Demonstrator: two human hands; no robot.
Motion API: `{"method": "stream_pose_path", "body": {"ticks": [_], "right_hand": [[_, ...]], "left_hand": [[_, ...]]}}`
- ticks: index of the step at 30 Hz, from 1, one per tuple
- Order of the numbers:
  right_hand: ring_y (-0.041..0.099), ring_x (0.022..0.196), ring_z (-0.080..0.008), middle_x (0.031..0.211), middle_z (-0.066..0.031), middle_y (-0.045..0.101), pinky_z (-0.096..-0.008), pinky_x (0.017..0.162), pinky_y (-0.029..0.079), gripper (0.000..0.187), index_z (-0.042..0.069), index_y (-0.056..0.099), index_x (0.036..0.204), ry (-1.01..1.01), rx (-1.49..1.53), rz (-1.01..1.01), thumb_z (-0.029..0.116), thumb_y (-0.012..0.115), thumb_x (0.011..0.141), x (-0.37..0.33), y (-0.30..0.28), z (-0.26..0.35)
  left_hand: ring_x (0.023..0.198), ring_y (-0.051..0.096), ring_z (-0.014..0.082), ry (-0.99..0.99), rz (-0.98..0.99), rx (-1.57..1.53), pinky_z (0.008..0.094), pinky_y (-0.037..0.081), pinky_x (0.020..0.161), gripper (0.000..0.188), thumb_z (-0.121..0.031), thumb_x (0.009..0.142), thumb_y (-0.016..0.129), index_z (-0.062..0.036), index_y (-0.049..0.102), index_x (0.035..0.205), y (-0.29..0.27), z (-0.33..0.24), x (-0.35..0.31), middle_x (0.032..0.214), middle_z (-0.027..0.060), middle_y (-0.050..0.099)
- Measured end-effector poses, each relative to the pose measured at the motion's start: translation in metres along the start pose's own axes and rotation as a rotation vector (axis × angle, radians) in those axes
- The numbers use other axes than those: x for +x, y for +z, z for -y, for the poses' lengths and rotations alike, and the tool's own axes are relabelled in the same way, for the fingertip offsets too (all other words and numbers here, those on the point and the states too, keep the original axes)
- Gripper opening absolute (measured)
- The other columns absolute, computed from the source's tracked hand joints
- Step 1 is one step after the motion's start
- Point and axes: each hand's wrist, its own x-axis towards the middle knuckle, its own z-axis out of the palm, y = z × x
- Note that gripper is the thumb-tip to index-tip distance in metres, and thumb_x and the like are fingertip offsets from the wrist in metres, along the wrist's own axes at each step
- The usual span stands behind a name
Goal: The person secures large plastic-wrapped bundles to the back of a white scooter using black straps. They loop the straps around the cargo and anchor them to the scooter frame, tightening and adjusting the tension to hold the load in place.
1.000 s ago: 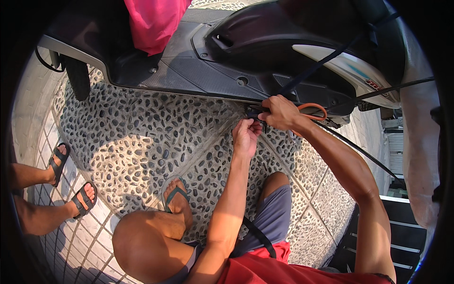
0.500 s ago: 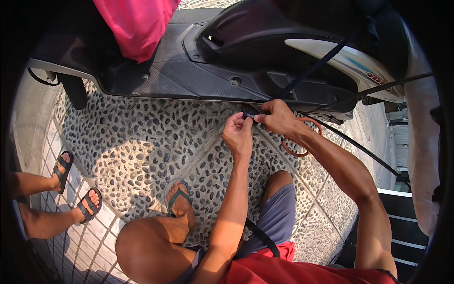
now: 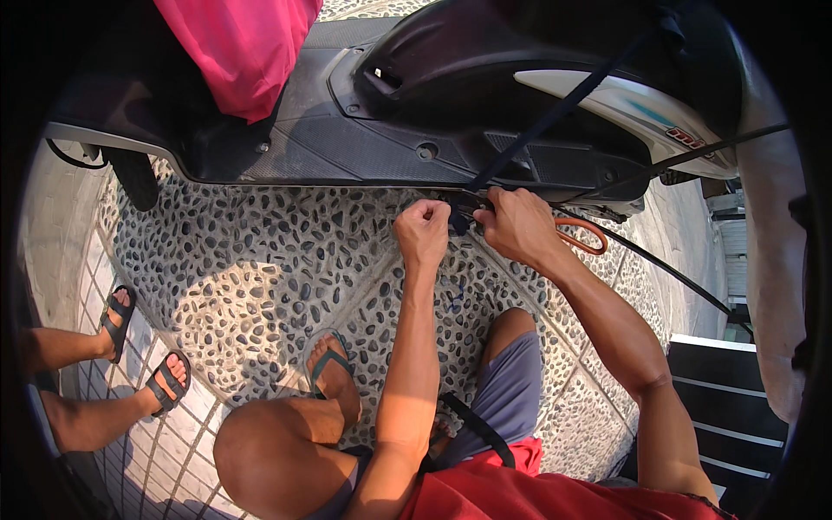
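Observation:
A dark blue strap (image 3: 555,114) slants down across the scooter (image 3: 364,143) to the edge of its footboard. Just below that edge, my left hand (image 3: 422,232) is closed in a pinch on the strap's lower part, which shows dark between the hands. My right hand (image 3: 522,227) is closed beside it, with fingers curled around a small dark piece at the strap; whether this is a buckle is hidden by the fingers. An orange loop (image 3: 585,236) sticks out beyond my right wrist, and what it belongs to is hidden.
A pink cloth or bag (image 3: 247,61) hangs over the scooter's front. Black cords (image 3: 667,267) run off to the right, near a large pale wrapped bundle (image 3: 771,260). Another person's sandalled feet (image 3: 169,380) stand at left on tiles. Pebbled paving (image 3: 251,260) lies below.
My left hand has turned and drawn slightly left, its fingers now curled in. My right hand has shifted right and spread over the strap. More of the strap shows between them; the orange loop has swung up.

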Motion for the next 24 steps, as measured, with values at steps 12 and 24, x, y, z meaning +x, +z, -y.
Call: {"method": "stream_pose_path", "body": {"ticks": [12,24], "right_hand": [[0.064,0.064,-0.0433,0.064,-0.0245,0.062,-0.0505,0.062,0.050,0.025,-0.003,0.059,0.085,0.144,0.149,-0.207,0.022,0.063,0.087,-0.039,0.026,0.015],[0.069,0.065,-0.0225,0.071,-0.0089,0.067,-0.0331,0.051,0.050,0.014,0.005,0.067,0.077,-0.360,-0.534,-0.082,0.016,0.069,0.069,0.004,0.009,0.030]], "left_hand": [[0.079,0.062,0.0148,-0.349,0.105,-0.609,0.0271,0.053,0.069,0.023,-0.008,0.088,0.063,0.0035,0.062,0.108,-0.001,0.007,-0.014,0.094,0.0100,0.066],[0.074,0.058,0.0172,-0.868,0.172,-1.091,0.0281,0.053,0.061,0.010,-0.007,0.083,0.066,-0.0026,0.056,0.083,0.000,0.021,-0.006,0.083,0.0060,0.056]]}}
